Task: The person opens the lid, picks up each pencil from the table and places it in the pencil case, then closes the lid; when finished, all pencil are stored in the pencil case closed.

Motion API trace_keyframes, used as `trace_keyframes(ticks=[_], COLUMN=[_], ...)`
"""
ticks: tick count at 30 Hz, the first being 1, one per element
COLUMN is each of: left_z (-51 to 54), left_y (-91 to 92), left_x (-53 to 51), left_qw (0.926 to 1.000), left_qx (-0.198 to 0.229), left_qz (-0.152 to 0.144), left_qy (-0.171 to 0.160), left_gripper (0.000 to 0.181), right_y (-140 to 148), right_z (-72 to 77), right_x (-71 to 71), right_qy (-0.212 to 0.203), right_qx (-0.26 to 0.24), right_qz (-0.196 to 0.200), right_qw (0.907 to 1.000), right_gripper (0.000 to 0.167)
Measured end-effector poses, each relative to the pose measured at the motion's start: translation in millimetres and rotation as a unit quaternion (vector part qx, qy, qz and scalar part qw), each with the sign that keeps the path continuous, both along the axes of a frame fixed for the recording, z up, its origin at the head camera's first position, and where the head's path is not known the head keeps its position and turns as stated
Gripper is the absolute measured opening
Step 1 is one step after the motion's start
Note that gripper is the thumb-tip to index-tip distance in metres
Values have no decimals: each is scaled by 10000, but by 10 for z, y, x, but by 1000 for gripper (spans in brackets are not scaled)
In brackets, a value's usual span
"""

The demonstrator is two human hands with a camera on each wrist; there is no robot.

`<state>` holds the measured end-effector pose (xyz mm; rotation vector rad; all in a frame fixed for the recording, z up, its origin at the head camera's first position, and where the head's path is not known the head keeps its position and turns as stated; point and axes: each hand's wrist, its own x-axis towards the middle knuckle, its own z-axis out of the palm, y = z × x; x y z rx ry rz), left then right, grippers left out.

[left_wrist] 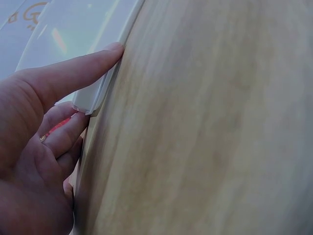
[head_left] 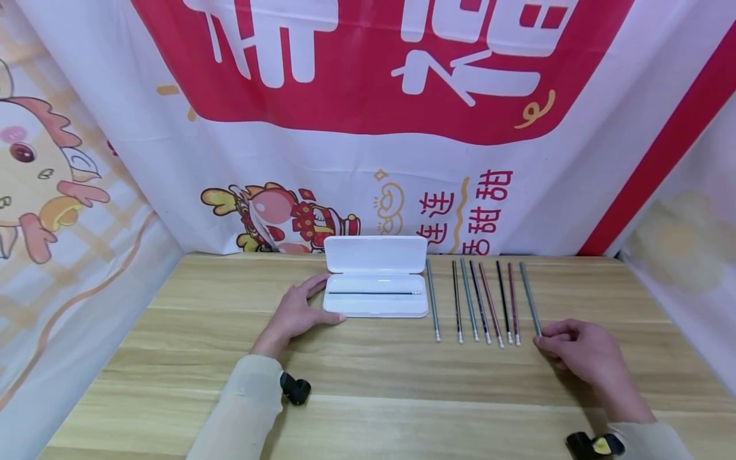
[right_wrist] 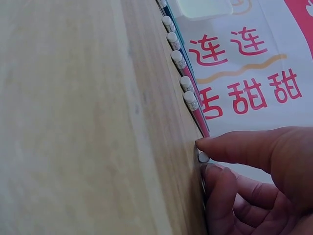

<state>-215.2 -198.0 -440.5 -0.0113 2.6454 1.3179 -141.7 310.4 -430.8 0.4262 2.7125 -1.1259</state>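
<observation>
An open white pencil case (head_left: 376, 306) lies at the back of the table, its lid (head_left: 375, 254) raised against the cloth. One dark pencil (head_left: 370, 293) lies lengthwise inside. My left hand (head_left: 296, 313) holds the case's left end, thumb on the front edge and fingers at the far side. At the right, my right hand (head_left: 589, 351) pinches the white-tipped end of a blue-green pencil (head_left: 530, 297) between thumb and forefinger; the pencil still appears to lie on the table. In the right wrist view its white eraser (right_wrist: 203, 157) shows between the fingertips.
Between case and right hand, several pencils lie side by side, eraser ends toward me, including a blue-green pencil (head_left: 432, 300) beside the case and a red pencil (head_left: 513, 303). A printed cloth (head_left: 287, 153) hangs behind the wooden table (head_left: 414, 377).
</observation>
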Motion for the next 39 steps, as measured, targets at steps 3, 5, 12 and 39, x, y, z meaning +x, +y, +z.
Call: trace_keyframes(ticks=[3,5,12,39], left_z=[3,4,9,24], left_y=[-6,-7,3,5], left_x=[-4,-6,-12,16], left_qw=[10000,10000,10000,10000], left_qx=[-20,-22,-16,8], left_qz=[-1,-9,-9,82], left_qy=[10,17,51,-37], left_gripper=[99,99,98,98], right_y=[-5,-14,-31,-19], right_z=[8,11,14,-19], right_x=[2,8,25,4], right_qy=[77,90,94,187], right_qx=[161,171,123,275], right_qz=[110,120,34,123], right_qw=[9998,9997,9999,9994], right_gripper=[44,42,38,35])
